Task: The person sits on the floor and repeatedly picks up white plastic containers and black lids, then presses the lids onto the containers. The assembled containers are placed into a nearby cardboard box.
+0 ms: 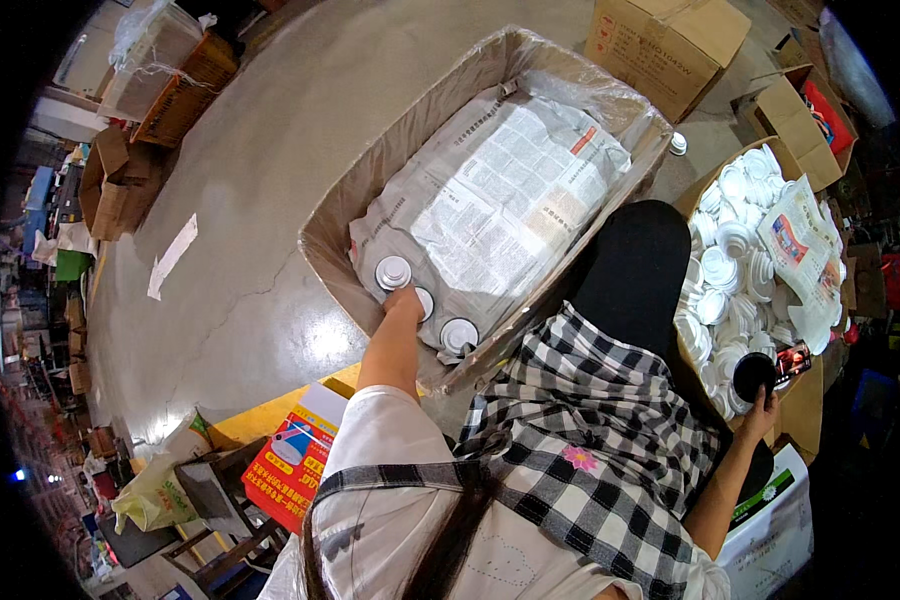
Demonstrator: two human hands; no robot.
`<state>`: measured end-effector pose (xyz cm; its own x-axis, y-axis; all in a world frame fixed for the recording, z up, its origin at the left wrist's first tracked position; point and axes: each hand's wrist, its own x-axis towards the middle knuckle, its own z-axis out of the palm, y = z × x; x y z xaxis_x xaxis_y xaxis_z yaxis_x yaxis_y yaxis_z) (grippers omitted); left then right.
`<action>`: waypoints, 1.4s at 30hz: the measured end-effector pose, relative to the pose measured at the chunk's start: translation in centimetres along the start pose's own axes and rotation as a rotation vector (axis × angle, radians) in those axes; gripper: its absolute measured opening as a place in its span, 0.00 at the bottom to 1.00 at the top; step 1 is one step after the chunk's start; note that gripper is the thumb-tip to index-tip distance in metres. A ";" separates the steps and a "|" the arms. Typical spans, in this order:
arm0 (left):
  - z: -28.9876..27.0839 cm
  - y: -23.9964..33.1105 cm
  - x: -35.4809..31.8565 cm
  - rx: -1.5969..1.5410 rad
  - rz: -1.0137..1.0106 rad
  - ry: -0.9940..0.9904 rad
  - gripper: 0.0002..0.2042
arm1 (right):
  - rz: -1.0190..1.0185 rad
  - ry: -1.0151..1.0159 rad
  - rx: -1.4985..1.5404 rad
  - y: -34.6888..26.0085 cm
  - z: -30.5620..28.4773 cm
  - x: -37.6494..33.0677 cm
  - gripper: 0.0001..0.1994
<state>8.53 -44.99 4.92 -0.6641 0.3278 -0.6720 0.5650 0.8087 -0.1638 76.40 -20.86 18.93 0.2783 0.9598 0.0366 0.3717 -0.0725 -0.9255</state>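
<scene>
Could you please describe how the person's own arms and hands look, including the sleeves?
The left hand and the right hand are bare, as are the left forearm and right forearm. The left sleeve is white, loose and short; the right sleeve is also white. A black-and-white checked strap crosses near the left shoulder.

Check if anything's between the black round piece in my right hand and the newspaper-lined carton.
Yes: your checkered lap cloth and black-clad knee lie between the right hand, holding the black round piece, and the lined carton, whose near wall stands there too.
</scene>
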 end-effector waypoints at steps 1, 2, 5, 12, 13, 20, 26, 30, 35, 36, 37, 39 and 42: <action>2.1 -1.1 2.1 -0.030 0.030 -0.001 0.25 | 0.000 -0.017 0.002 -0.3 0.3 0.0 0.12; 3.1 -1.3 3.4 -0.054 0.070 -0.002 0.24 | 0.002 -0.022 0.002 -0.5 0.3 -0.1 0.12; -1.4 0.7 -0.2 0.029 0.059 -0.121 0.19 | -0.008 0.027 -0.029 -0.1 0.2 -0.2 0.12; -2.5 1.9 -0.8 0.130 0.373 0.376 0.20 | 0.029 0.006 -0.096 -2.5 1.0 -0.4 0.13; -3.5 2.3 -1.5 0.178 0.398 0.296 0.19 | 0.003 -0.003 -0.085 -2.0 0.4 -0.1 0.13; -3.6 1.1 1.5 0.183 0.062 0.015 0.28 | 0.092 0.018 0.047 -3.1 1.1 -1.1 0.19; -5.7 2.1 -1.2 0.143 0.006 0.305 0.24 | 0.198 -0.087 0.206 -9.4 6.8 -3.8 0.13; -8.9 9.3 -3.5 -0.610 0.644 0.984 0.16 | 0.210 -0.157 0.375 -11.8 8.1 -5.9 0.11; -14.6 21.8 -25.0 -1.267 1.290 0.196 0.08 | 0.389 -0.183 0.551 -13.2 8.3 -7.8 0.08; -13.4 23.4 -27.0 -1.312 1.346 -0.072 0.11 | 0.402 -0.203 0.587 -14.1 8.7 -8.3 0.09; -12.3 24.7 -29.1 -1.360 1.364 -0.233 0.12 | 0.405 -0.239 0.602 -14.8 9.0 -8.8 0.10; -10.0 27.4 -32.5 -1.410 1.371 -0.576 0.14 | 0.377 -0.289 0.561 -15.6 9.0 -9.7 0.09; -7.7 29.1 -35.0 -1.458 0.928 -1.214 0.16 | 0.249 -0.304 0.436 -15.1 8.5 -11.1 0.08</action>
<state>44.39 -29.15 29.22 0.4311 0.8425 -0.3231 -0.6343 0.5377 0.5556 60.15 -28.06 29.32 0.0197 0.9675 -0.2520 -0.0886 -0.2493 -0.9644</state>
